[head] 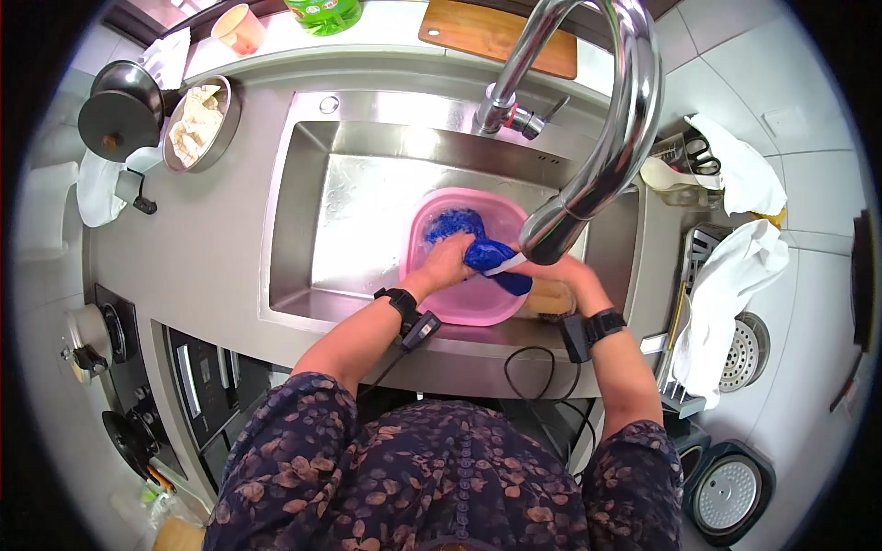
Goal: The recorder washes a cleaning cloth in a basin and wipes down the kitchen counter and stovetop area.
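A wet blue cloth (pixel 490 255) with a white edge is gripped between my two hands, over a pink plastic basin (pixel 427 200). My left hand (pixel 446 262) holds its left end, and part of the blue fabric hangs into the water in the basin. On the other side my right hand (pixel 557 272) grips the white-edged end, its fingers partly hidden behind the faucet spout (pixel 555 227). The basin stands in the right half of a stainless steel sink (pixel 365 206). Below my right hand is a tan object (pixel 548 299) beside the basin, which I cannot identify.
The tall chrome faucet (pixel 644 103) arches over the basin's right side. Left on the counter stands a metal bowl (pixel 227 131) holding a cloth. A wooden cutting board (pixel 496 41) and a green bottle (pixel 324 14) are behind the sink. Cables (pixel 544 399) hang from my wristbands.
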`<state>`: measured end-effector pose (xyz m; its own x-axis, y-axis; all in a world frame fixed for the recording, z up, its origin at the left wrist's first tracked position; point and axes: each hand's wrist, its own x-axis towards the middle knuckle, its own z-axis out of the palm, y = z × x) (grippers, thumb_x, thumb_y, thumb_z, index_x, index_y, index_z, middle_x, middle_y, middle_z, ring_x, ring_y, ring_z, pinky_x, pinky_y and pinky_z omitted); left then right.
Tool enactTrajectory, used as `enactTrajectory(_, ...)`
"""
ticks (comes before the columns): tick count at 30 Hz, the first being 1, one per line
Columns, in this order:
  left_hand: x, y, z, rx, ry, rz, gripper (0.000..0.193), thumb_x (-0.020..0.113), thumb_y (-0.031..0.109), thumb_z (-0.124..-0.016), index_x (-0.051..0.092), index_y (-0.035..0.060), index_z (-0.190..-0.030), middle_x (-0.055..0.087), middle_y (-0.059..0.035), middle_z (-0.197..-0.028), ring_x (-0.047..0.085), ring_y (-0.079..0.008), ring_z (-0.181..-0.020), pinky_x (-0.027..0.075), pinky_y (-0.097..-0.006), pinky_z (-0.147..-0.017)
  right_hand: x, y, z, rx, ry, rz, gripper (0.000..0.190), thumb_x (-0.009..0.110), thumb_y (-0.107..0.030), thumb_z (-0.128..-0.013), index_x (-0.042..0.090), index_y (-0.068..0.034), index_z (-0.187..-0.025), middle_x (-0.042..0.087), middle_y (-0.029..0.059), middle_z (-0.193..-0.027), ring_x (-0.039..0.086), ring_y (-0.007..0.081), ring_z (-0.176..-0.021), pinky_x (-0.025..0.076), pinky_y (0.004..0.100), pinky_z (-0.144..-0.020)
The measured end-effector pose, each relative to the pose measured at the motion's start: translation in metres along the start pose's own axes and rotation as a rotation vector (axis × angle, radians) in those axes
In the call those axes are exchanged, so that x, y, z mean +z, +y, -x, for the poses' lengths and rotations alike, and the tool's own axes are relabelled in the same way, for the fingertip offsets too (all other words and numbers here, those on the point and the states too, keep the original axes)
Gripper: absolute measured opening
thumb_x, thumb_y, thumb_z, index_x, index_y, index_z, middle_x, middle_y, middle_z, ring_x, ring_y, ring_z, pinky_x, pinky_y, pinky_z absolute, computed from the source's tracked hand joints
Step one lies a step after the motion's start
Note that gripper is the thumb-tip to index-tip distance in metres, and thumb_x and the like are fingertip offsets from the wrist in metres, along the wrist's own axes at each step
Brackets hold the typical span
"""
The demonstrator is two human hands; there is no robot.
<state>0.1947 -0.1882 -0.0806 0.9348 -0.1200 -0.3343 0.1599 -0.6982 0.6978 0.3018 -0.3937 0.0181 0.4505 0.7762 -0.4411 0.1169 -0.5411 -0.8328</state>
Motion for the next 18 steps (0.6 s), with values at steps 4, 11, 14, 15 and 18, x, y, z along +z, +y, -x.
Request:
enactTrajectory(4,-0.008,0.037,-0.003,0.108,0.133,0.141,0.04,0.068,0.008,-0.07,0.048,0.0061,-0.105,0.062,-0.0197,-0.094,0.059,-0.0431,-0.091,0.047,-0.0482,-0.077,-0.087,0.038,-0.022,-0.064,0.228,0.19,0.051,0.061,-0.027,-0.091,0.048,-0.001,-0.134,0.064,0.0051,-0.097,0.06,0.0188,-0.091,0.05,0.0343,-0.082)
enactTrajectory(11,-0.046,0.065,0.026,0.025,0.208,0.44,0.051,0.067,0.0,-0.067,0.047,0.0082,-0.112,0.06,-0.0196,-0.106,0.057,-0.0421,-0.103,0.047,-0.0464,-0.085,-0.139,-0.012,-0.094,-0.225,0.7,0.323,0.058,0.047,-0.017,-0.091,0.032,-0.002,-0.145,0.058,0.0043,-0.069,0.053,0.013,-0.058,0.046,0.0291,-0.053)
enactTrajectory(14,-0.062,0.066,0.039,0.046,0.247,0.56,0.054,0.065,-0.002,-0.067,0.048,0.0083,-0.116,0.058,-0.0171,-0.109,0.059,-0.0374,-0.102,0.049,-0.0412,-0.085,-0.113,0.009,-0.098,-0.189,0.686,0.161,0.063,0.05,-0.024,-0.095,0.022,-0.01,-0.15,0.06,0.0069,-0.076,0.056,0.012,-0.066,0.047,0.0264,-0.058)
enactTrajectory(15,-0.072,0.066,0.047,0.051,0.261,0.616,0.055,0.065,-0.003,-0.067,0.049,0.0083,-0.118,0.058,-0.016,-0.111,0.06,-0.0339,-0.101,0.05,-0.0389,-0.084,-0.084,0.001,-0.096,-0.191,0.651,-0.025,0.064,0.051,-0.028,-0.096,0.022,-0.009,-0.151,0.061,0.0083,-0.083,0.057,0.0129,-0.073,0.048,0.0275,-0.062)
enactTrajectory(18,-0.089,0.078,0.06,0.091,0.243,0.78,0.054,0.063,-0.003,-0.068,0.053,0.0085,-0.12,0.057,-0.0112,-0.113,0.06,-0.0253,-0.101,0.049,-0.0336,-0.086,-0.014,0.02,-0.092,0.033,0.521,-0.493,0.07,0.037,-0.055,-0.098,0.033,-0.003,-0.145,0.062,0.0091,-0.11,0.062,0.0177,-0.092,0.053,0.0337,-0.075)
